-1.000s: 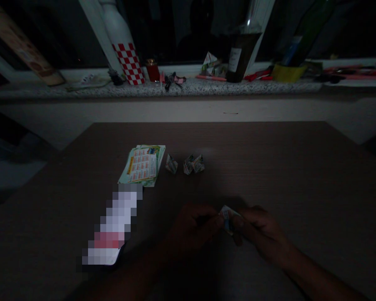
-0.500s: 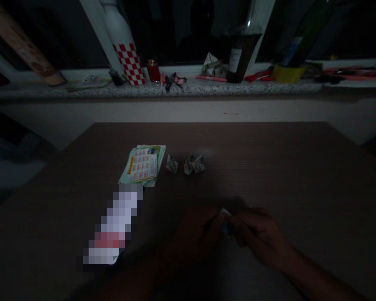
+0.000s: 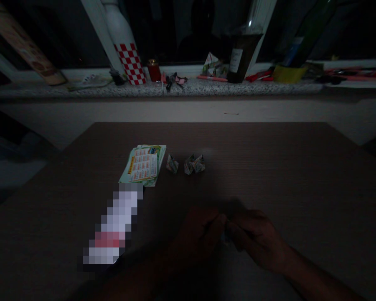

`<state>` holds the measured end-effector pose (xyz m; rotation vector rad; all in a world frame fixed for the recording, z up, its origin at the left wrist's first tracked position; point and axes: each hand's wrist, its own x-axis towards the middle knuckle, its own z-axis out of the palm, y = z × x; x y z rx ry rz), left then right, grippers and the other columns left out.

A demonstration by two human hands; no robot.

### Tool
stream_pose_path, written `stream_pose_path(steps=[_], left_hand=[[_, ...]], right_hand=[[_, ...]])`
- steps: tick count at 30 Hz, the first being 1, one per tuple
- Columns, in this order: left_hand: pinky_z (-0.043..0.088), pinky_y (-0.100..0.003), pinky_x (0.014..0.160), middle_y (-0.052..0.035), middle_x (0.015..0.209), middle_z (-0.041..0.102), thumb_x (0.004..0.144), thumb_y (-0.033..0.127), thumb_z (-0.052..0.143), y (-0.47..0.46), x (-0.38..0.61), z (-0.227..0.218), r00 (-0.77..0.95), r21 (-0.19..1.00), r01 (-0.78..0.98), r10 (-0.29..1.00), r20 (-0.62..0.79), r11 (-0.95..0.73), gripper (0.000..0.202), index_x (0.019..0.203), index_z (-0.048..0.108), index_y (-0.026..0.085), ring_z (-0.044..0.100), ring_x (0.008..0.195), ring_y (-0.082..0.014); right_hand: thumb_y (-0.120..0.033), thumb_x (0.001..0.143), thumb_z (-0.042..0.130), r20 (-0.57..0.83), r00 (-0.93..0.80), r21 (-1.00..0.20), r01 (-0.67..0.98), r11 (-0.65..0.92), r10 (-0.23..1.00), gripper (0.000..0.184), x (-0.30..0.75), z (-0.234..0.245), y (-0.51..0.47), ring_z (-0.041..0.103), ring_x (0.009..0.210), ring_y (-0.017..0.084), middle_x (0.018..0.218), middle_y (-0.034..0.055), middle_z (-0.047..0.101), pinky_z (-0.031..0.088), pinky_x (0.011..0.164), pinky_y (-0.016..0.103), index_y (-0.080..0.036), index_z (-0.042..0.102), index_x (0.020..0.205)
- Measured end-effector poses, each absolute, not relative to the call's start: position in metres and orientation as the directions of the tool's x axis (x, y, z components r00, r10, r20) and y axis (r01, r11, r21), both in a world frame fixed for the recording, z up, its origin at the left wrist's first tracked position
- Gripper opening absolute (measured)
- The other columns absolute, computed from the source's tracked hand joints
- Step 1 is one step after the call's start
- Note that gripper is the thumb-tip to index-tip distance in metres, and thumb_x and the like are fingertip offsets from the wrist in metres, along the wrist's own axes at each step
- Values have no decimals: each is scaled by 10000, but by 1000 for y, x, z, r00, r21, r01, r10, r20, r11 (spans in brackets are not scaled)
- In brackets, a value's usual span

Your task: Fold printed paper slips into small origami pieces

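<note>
Over the near part of the table, my left hand (image 3: 203,230) and my right hand (image 3: 258,236) meet fingertip to fingertip. Between them they pinch a small folded piece of paper (image 3: 225,239), mostly covered by the fingers and dim in the shadow. Beyond the hands stand folded paper pieces: a single one (image 3: 172,164) and a joined pair (image 3: 194,164). To their left lies a stack of printed paper sheets (image 3: 142,165) with rows of red print on top.
A blurred-out bright flat object (image 3: 115,225) lies left of my arms on the brown table (image 3: 269,159). Along the granite windowsill (image 3: 188,88) stand a red-checkered white bottle (image 3: 130,58), a red jar (image 3: 153,71), a dark labelled container (image 3: 240,60) and a yellow holder (image 3: 289,74).
The fingertips have closed together over the top of the paper, so its pale upper corner no longer shows. Both hands remain in nearly the same place.
</note>
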<state>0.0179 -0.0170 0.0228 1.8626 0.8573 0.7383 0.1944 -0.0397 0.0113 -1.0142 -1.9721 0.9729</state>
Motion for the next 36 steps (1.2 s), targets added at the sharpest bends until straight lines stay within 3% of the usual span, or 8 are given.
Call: stream_pose_path(steps=[8,18,27,36], left_hand=[[250,-210,492,53,531,362,952,312,366,-16,15,21,608,883,241,772,185,-402,390,592,411,165,369,477,-70],[302,-201,514,28,576,434,945,414,386,-11,15,17,598,967,171,800,49,-188,419,650,507,144,411,533,-87],[263,-188,493,47,556,390,942,394,421,-11,13,17,592,963,188,804,48,-195,404,626,475,148,367,517,-72],[332,-217,550,9,616,487,899,509,451,-10,12,10,587,997,48,806,-75,58,445,698,572,130,429,583,-107]], right_hand=[[-397,961,406,87,-407,-952,235,196,909,447,194,10,-40,418,478,85,517,-28,437,327,458,201,-174,485,581],[-453,949,418,71,-369,-971,188,150,927,463,198,3,-37,372,471,83,508,-35,408,297,443,210,-172,489,588],[-501,926,450,34,-378,-991,106,80,925,482,195,2,-36,379,483,87,513,-35,425,310,460,216,-171,493,576],[-531,904,486,-36,-365,-999,11,-34,930,474,195,4,-35,394,475,88,508,-30,466,312,468,222,-163,534,608]])
